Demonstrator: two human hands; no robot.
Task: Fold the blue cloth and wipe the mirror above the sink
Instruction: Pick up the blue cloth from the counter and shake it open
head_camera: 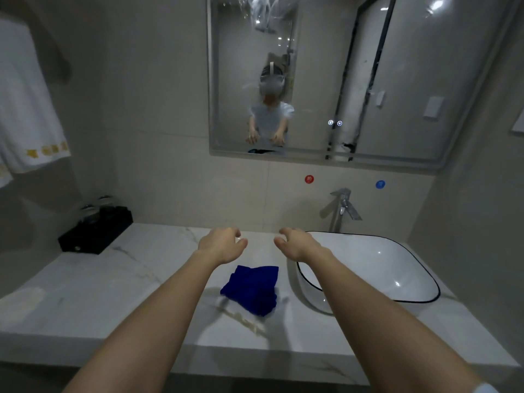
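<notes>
Over the marble bench point(113, 293) we hold both arms stretched forward, hands side by side and a little apart. Our left grip point(222, 245) hangs with its fingers loosely curled and holds nothing. Our right grip point(297, 245) is the same, relaxed and empty, fingers drooping toward the bench. Neither touches anything.

Below the gap between the two grips, nearer to us, the blue cloth point(252, 290) lies on the bench in a rumpled, partly doubled heap. It sits between our forearms and just beside the left rim of the sink point(382, 268), apart from it.

To the right of the right grip sits that white basin with its dark edge, and our right forearm crosses over its near left corner. Beyond the right grip the faucet point(341, 207) stands behind the basin. High above both grips the mirror point(397, 80) hangs on the wall, smeared near its top, showing our reflection with both hands out. Far to the left of the left grip a black tray point(95, 232) rests at the bench's back corner, and a white towel point(25, 109) hangs above it.
</notes>
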